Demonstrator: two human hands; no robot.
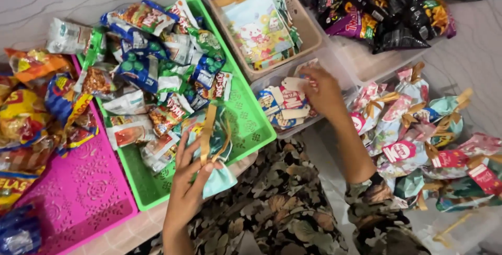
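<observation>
Far left, a pink tray sits on the floor with bright snack packets heaped along its left edge, the right part of it bare. Just beside it is a green tray, piled at its far end with small blue, green and white snack packets.

At the green tray's near right corner, the left hand is up, fingers closed around the gathered neck of a pale teal gift bag. A tan ribbon runs from the grip away from the person, so the bag's long axis points up over the green tray. The bag hangs just right of the thumb, touching the palm.

Moving right, the floral-sleeved right arm reaches away across a clear bin. The right hand is down among paper gift tags in that bin, fingertips pinching at one; whether a tag is actually lifted, I cannot tell. So the hands are well apart: the tags lie to the right of the held bag, and the right hand is the nearer.

Behind the bin, a beige basket holds flat patterned bags, and a further bin holds dark snack packets. Along the right edge of the view lie finished gift bags, tied with ribbon and tagged red.
</observation>
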